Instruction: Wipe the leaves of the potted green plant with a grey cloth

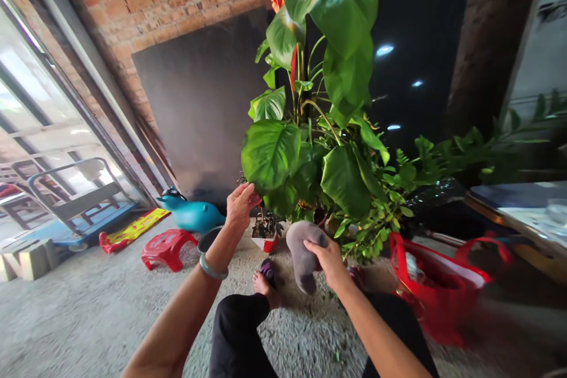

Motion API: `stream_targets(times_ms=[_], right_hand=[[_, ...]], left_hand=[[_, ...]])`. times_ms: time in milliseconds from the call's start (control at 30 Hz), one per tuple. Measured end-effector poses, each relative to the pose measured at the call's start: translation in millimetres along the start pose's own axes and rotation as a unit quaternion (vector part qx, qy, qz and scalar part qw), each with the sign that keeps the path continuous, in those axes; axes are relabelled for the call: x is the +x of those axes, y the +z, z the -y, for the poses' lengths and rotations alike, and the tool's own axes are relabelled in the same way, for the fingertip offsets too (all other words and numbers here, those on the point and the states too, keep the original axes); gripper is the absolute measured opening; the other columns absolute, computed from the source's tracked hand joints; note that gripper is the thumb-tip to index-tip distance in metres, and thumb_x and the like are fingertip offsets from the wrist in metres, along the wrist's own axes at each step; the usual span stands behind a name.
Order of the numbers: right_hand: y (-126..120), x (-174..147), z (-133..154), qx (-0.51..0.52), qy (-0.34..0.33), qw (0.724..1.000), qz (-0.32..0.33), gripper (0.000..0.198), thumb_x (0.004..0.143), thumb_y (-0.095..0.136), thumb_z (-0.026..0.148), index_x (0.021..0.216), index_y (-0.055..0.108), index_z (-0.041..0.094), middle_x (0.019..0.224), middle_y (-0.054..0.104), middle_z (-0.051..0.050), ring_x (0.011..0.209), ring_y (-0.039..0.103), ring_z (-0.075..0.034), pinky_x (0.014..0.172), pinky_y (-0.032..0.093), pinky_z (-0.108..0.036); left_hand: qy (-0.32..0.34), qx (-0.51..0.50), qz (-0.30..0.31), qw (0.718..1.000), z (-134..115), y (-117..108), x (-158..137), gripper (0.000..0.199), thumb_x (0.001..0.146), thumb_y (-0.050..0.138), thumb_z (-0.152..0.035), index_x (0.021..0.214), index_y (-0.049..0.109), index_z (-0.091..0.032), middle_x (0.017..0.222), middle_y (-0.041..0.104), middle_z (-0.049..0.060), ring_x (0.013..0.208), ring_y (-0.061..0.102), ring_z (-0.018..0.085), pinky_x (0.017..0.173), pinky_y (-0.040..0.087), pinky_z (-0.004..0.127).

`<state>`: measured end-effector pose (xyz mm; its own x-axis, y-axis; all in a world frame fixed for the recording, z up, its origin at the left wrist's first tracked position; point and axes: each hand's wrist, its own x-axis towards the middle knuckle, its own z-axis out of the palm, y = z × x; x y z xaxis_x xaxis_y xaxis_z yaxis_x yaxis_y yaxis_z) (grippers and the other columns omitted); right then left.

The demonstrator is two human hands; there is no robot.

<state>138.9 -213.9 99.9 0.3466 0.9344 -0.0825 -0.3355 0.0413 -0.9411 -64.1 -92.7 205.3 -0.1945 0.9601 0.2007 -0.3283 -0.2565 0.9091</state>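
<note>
In front of me stands a tall potted plant with big heart-shaped green leaves [348, 6]. My left hand [240, 205], with a bangle on its wrist, is closed at the lower left edge of one broad leaf [272, 150], its fingertips pinching the rim. Gripped in my right hand [326, 257] is a soft grey cloth [299, 248], bunched and hanging below the leaves. Its folds hide part of the fingers. A small square white-and-red pot [264, 244] with a little plant sits on the floor between my hands.
A red plastic stool [169, 250], a blue animal-shaped toy [195, 214] and a yellow-and-red sheet [137, 229] are on the left floor. Farther left is a blue platform trolley [84, 212]. A red bag [443, 280] stands by my right leg, near a table [522, 198]. Dark panels [199, 100] lean behind.
</note>
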Motion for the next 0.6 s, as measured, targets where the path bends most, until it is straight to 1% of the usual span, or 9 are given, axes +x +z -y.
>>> stream_targets(times_ms=[33,67,133,233,300,367,467,533,600], right_hand=[[-9.2,-7.8,6.2,-0.001,-0.001,1.0,-0.004,0.04,0.054,0.093,0.045,0.085,0.082,0.022,0.083,0.083,-0.007,0.086,0.077,-0.034,0.076,0.064,-0.044],[-15.9,-11.7,18.8,0.008,-0.026,0.999,-0.019,0.041,0.055,0.094,0.046,0.086,0.082,0.022,0.084,0.083,-0.008,0.086,0.078,-0.034,0.078,0.064,-0.044],[-18.9,-6.1,55.2,0.043,-0.124,0.988,-0.078,0.045,0.058,0.095,0.048,0.092,0.083,0.021,0.094,0.085,-0.008,0.094,0.078,-0.033,0.087,0.063,-0.045],[0.8,29.3,103.2,0.098,-0.255,0.951,-0.144,0.056,0.069,0.088,0.055,0.113,0.08,0.022,0.117,0.083,-0.008,0.117,0.075,-0.031,0.103,0.058,-0.045],[19.2,57.4,109.3,0.087,-0.29,0.944,-0.133,0.059,0.073,0.084,0.057,0.121,0.076,0.022,0.123,0.081,-0.008,0.121,0.073,-0.03,0.107,0.056,-0.044],[30.5,76.0,88.5,0.025,-0.275,0.957,-0.092,0.055,0.066,0.087,0.054,0.111,0.077,0.022,0.111,0.083,-0.008,0.11,0.075,-0.031,0.104,0.056,-0.045],[22.1,70.2,23.8,-0.083,-0.15,0.985,-0.01,0.043,0.056,0.089,0.047,0.09,0.079,0.023,0.091,0.083,-0.007,0.093,0.075,-0.033,0.097,0.057,-0.048],[1.0,45.9,-16.9,-0.099,-0.062,0.993,0.025,0.039,0.056,0.089,0.045,0.086,0.081,0.022,0.088,0.084,-0.008,0.088,0.075,-0.034,0.092,0.058,-0.048],[-24.3,16.7,-35.2,-0.091,-0.008,0.995,0.028,0.035,0.055,0.089,0.044,0.082,0.082,0.022,0.085,0.084,-0.008,0.084,0.076,-0.034,0.086,0.059,-0.046]], left_hand=[[-0.004,-0.002,0.004,1.0,2.0,-0.7,1.6,0.044,0.058,0.097,-0.043,0.081,0.07,-0.017,0.066,0.063,-0.003,0.058,0.059,0.011,0.062,0.056,0.028],[-0.007,-0.006,0.009,1.0,3.9,-0.3,2.9,0.044,0.057,0.097,-0.043,0.08,0.07,-0.017,0.066,0.064,-0.003,0.058,0.059,0.011,0.062,0.056,0.028],[-0.01,-0.018,0.018,1.0,7.7,3.4,4.0,0.043,0.057,0.097,-0.041,0.08,0.069,-0.018,0.065,0.062,-0.003,0.058,0.059,0.012,0.062,0.057,0.028],[-0.023,-0.027,0.026,0.999,15.1,14.0,0.8,0.042,0.057,0.096,-0.04,0.079,0.066,-0.019,0.063,0.06,-0.005,0.057,0.06,0.012,0.061,0.057,0.028],[-0.036,-0.024,0.035,0.998,21.4,19.6,-3.0,0.043,0.056,0.096,-0.041,0.078,0.065,-0.019,0.063,0.061,-0.005,0.056,0.061,0.012,0.06,0.057,0.027],[-0.04,-0.018,0.041,0.998,28.3,19.7,-4.9,0.045,0.054,0.096,-0.042,0.078,0.066,-0.019,0.062,0.061,-0.004,0.057,0.061,0.012,0.061,0.056,0.027],[-0.018,-0.001,0.018,1.0,39.5,5.9,1.1,0.046,0.058,0.094,-0.048,0.083,0.069,-0.018,0.069,0.066,-0.002,0.061,0.062,0.013,0.064,0.055,0.028],[0.006,0.023,-0.047,0.999,49.0,-10.3,10.5,0.045,0.063,0.09,-0.049,0.091,0.073,-0.018,0.079,0.072,0.002,0.067,0.064,0.014,0.067,0.053,0.027],[0.0,0.053,-0.134,0.99,61.7,-26.4,20.9,0.042,0.066,0.086,-0.043,0.098,0.074,-0.02,0.088,0.074,0.002,0.074,0.065,0.014,0.07,0.05,0.026]])
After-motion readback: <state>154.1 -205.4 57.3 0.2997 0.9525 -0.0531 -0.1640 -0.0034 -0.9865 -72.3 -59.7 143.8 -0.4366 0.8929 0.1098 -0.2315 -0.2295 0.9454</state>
